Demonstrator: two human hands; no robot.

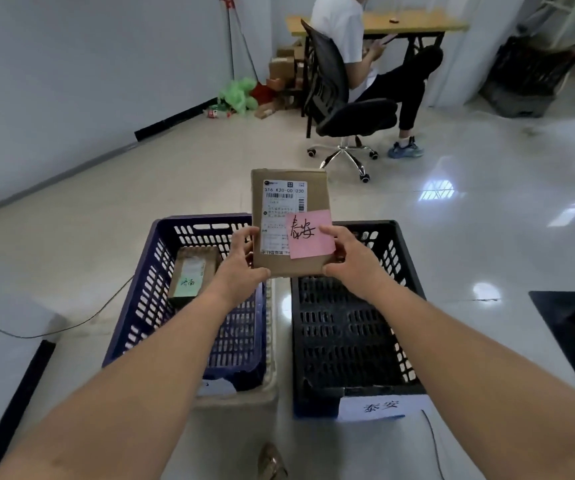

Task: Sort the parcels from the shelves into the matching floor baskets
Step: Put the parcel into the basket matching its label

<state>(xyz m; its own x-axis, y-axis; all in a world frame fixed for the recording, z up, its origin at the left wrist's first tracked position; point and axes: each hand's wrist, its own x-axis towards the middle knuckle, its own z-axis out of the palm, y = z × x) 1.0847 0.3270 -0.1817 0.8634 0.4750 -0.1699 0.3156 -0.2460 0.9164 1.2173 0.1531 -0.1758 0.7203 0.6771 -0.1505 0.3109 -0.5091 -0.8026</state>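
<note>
I hold the cardboard parcel (289, 216) upright between both hands, its printed face toward me. My left hand (241, 265) grips the lower left edge, with its fingers curled round the side and bottom corner. My right hand (352, 261) grips the lower right edge the same way, one fingertip lying on the pink note (310, 233) stuck to the front. The top half of the parcel stands free above my fingers, with nothing touching its edges.

Below my left fingers sits the blue basket (144, 289). A second parcel (192, 275) with a green note lies against its left wall, just left of my wrist, and the floor of the basket on the side nearest my fingers is open. Below my right fingers is the black basket (400, 271), its slatted bottom bare from wall to wall, with a white label (379, 407) on its near rim. The two baskets stand side by side, a narrow strip of floor (487, 237) between them directly beneath the parcel's bottom edge.

Beyond my fingertips the tiles are open as far as an office chair (341, 109), where a seated person (348, 46) is well apart from the parcel.
</note>
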